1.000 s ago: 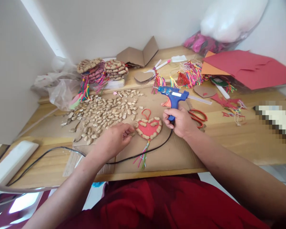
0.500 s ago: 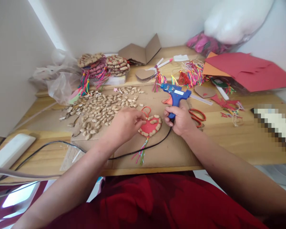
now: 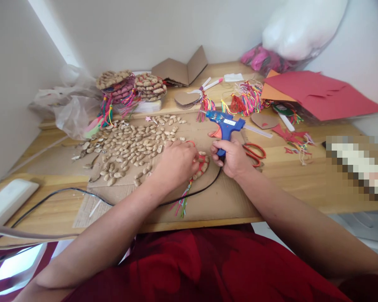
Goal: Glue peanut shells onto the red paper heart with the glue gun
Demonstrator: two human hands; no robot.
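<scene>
— Peanut heart (image 3: pixel 201 164) sits on the cardboard sheet (image 3: pixel 220 197) near the front of the wooden table (image 3: pixel 302 184), doesn't it? I can only see its right edge.

— Yes, the left hand (image 3: pixel 176 164) lies over most of it, fingers curled down onto the red shape. Whether those fingers pinch a shell or simply press, I cannot tell; the palm hides them. A multicoloured tassel (image 3: pixel 182 201) trails out from under the hand toward the table edge.

— And the right hand (image 3: pixel 234 158)?

— Clamped around the grip of the blue glue gun (image 3: pixel 225 125), just beside the heart. The gun stands upright, nozzle aimed left and away from the heart, which looks like a way to keep the hot tip off the work while the other hand is busy. Its black cord (image 3: pixel 195 192) runs under both forearms and off to the left.

— The loose peanuts (image 3: pixel 135 144)?

— Spread on the cardboard right next to the left hand, within easy reach, I would judge. Red-handled scissors (image 3: pixel 255 151) lie just behind the right hand. Finished peanut pieces (image 3: pixel 130 86) are stacked farther back, and red paper sheets (image 3: pixel 318 94) lie at the far right.

— Any writing?

— A white label (image 3: pixel 229 122) on the gun's barrel, too small to read. No brand shows.
</scene>
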